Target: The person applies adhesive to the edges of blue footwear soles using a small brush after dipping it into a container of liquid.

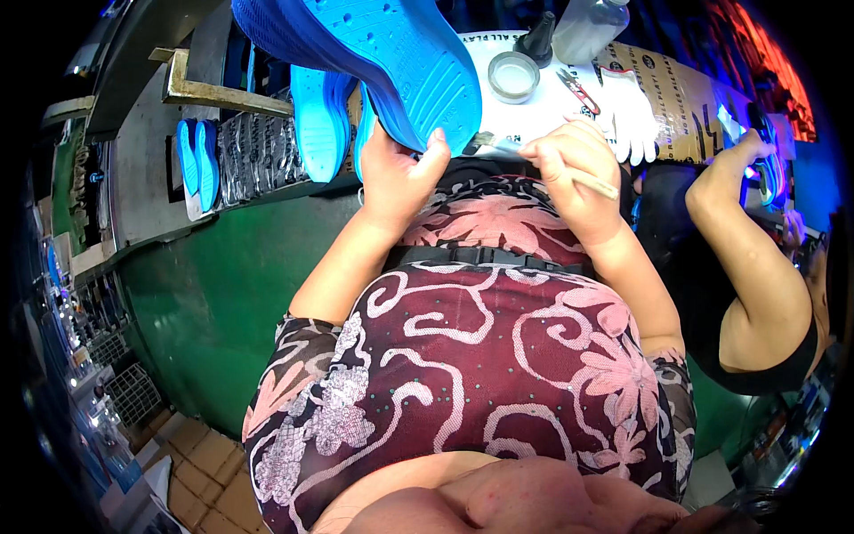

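Note:
My left hand (pixel 396 173) is closed on the rim of a bright blue shoe sole (pixel 427 89), thumb on its upper face. The sole is tilted up, its rounded end toward me, with small holes and ridges on the face. In my right hand (pixel 578 165) is a flat brush (pixel 509 148) with a pale wooden handle, fingers wrapped round it. Its dark bristles are at the sole's rounded edge; whether they touch, I cannot tell. More blue soles (pixel 320 133) stand just left of my left hand.
On the bench are a round glass jar (pixel 513 78), black nozzle bottle (pixel 536 40), see-through bottle (pixel 592 27), red-handled thread snips (pixel 580 92) and white gloves (pixel 629 116). Another blue pair (pixel 206 162) lies far left, below a metal bar (pixel 227 93). A co-worker's arm (pixel 756 231) is at right.

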Demonstrator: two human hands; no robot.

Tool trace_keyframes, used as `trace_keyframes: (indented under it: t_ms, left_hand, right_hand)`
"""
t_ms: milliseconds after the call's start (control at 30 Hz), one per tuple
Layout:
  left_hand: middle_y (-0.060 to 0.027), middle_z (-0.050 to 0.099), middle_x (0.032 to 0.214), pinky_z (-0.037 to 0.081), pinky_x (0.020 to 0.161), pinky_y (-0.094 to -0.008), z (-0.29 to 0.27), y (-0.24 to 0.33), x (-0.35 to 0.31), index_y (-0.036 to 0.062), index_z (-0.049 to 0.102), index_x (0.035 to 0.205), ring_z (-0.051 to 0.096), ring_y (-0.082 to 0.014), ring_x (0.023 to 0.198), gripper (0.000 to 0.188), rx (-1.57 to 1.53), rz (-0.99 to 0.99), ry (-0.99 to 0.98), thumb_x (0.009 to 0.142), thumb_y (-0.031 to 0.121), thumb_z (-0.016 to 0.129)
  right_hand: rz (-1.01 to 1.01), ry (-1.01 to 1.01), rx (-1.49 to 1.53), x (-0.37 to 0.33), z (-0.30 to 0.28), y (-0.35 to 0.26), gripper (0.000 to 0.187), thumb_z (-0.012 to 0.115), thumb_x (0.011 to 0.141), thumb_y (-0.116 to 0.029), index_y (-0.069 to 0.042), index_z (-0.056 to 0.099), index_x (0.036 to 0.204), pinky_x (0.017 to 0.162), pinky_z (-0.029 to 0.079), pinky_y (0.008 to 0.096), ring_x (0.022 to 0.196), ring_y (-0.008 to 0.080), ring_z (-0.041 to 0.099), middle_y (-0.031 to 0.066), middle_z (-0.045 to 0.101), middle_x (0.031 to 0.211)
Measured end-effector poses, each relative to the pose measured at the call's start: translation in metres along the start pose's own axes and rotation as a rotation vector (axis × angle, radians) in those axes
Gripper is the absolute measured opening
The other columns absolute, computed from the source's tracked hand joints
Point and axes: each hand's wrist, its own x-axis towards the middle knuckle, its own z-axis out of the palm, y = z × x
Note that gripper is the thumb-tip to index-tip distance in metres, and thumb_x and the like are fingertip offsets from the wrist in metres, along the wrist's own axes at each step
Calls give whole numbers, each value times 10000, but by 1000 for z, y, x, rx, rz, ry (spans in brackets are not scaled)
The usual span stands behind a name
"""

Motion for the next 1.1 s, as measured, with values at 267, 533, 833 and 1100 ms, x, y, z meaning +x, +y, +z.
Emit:
trace_keyframes:
  t_ms: [267, 533, 833, 1100]
  left_hand:
    - [-120, 647, 960, 485, 784, -294, 1, 1, -1, -49, 529, 1098, 607, -151, 861, 367, -4, -64, 11, 775, 84, 640]
    - [-131, 652, 961, 484, 784, -289, -2, -4, 1, -49, 531, 1092, 615, -156, 870, 381, -5, -48, 14, 769, 108, 657]
    - [-128, 654, 947, 487, 758, -278, -1, -6, 0, -46, 535, 1079, 619, -145, 844, 355, 3, 3, 6, 768, 75, 656]
    - [-118, 662, 862, 498, 688, -283, 2, -10, -1, -30, 560, 1021, 634, -156, 755, 288, 46, 126, 62, 766, 56, 662]
  right_hand:
    - [25, 13, 98, 0, 0, -1, 160, 598, 837, -117, -32, 661, 717, 678, 409, 333, 633, 232, 560, 69, 609, 650]
    - [43, 54, 87, 0, 0, 5, 172, 599, 847, -125, -27, 670, 726, 675, 414, 338, 626, 233, 558, 78, 617, 659]
    - [-12, -65, 53, 1, 0, 1, 171, 601, 833, -131, -39, 669, 706, 692, 404, 330, 601, 235, 543, 75, 598, 628]
    - [-52, -1, 26, 3, 7, -3, 170, 614, 841, -150, -57, 680, 714, 745, 420, 348, 598, 207, 555, 42, 607, 624]
